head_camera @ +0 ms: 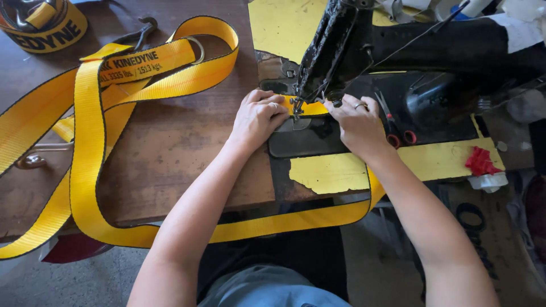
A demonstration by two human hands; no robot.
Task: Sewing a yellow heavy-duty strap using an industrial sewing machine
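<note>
Under the needle of the black sewing machine point(398, 51), a folded end of yellow webbing strap point(310, 108) lies flat on the machine bed, w/ both hands on it. Left hand point(259, 116) sits on the near-left side of the fold, fingers point(277, 107) pressed together & curled down onto the strap, flattening it. Right hand point(357, 122) is on the right side, fingers pressed close, tips pinning the strap edge just beside the presser foot; ring on one finger. Neither hand pinches anything, both press down.

Step in hand, as I judge it: holding the strap end lined up at the needle for stitching. Next move prob. calls for steady, even feed away from the body, keeping both edges square & fingertips clear of the needle, since they sit v. near it.

From the right hand the strap drops off the near edge of the worktop point(170, 153), runs left below it, then loops back up over the wood in wide yellow bands to a metal ring point(199, 48) at far left. Roll of same webbing point(42, 23) stands far-left corner. Red-handled scissors point(398, 128) lie just right of the right hand; red scrap point(480, 162) further right.
</note>
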